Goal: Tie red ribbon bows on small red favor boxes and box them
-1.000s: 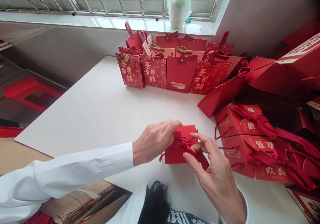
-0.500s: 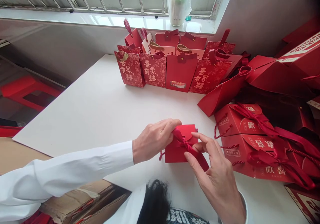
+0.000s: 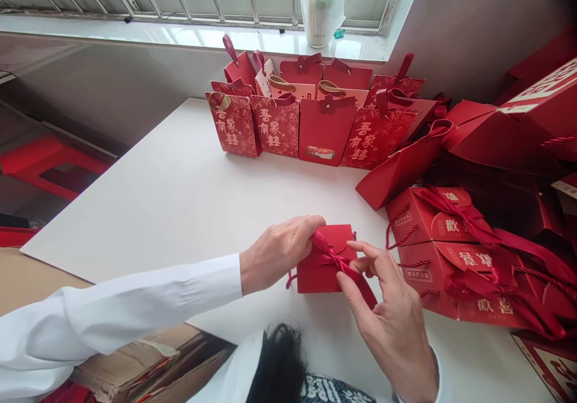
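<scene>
A small red gift box with twisted cord handles sits on the white table in front of me. A red ribbon crosses its top and is knotted near the middle. My left hand is closed on the ribbon's left end, at the box's upper left. Over the right side of the box, my right hand holds the ribbon's other side between thumb and fingers, with the index finger stretched along the box top. The ribbon's tail hangs past the box's right side. My fingers hide part of the ribbon.
Red gift bags stand in rows by the window wall. Larger red boxes with ribbons crowd the right side. A red box lies tilted behind them. Cardboard lies below the table's front edge, and a red stool stands left.
My right hand has shifted very slightly right, and the ribbon looks a little more drawn out. My left hand stays almost still, and the box has not visibly moved.
</scene>
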The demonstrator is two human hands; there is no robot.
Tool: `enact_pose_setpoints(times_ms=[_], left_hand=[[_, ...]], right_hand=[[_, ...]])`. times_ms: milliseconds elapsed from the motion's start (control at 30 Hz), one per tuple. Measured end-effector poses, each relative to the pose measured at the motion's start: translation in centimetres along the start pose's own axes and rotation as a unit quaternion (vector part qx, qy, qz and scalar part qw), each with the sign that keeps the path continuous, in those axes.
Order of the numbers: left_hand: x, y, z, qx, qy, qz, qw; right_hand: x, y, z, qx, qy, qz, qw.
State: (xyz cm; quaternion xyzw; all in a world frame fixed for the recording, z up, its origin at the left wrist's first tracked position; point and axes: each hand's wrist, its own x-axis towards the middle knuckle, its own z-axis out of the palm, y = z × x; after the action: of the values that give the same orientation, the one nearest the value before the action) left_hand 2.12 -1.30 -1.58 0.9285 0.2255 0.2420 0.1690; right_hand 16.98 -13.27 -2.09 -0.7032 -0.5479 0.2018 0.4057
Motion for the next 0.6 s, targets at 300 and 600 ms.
enact_pose_setpoints(times_ms=[300,600], left_hand=[[-0.23,-0.1,0.24,0.024,0.004,0.009,1.0],[-0.16,-0.31,0.48,0.013,0.011,0.022,1.0]], right_hand=[[0.2,0.05,0.37,-0.073,0.042,-0.043,0.995],[0.66,-0.04,0.22,-0.107,0.075,-0.137,0.982]])
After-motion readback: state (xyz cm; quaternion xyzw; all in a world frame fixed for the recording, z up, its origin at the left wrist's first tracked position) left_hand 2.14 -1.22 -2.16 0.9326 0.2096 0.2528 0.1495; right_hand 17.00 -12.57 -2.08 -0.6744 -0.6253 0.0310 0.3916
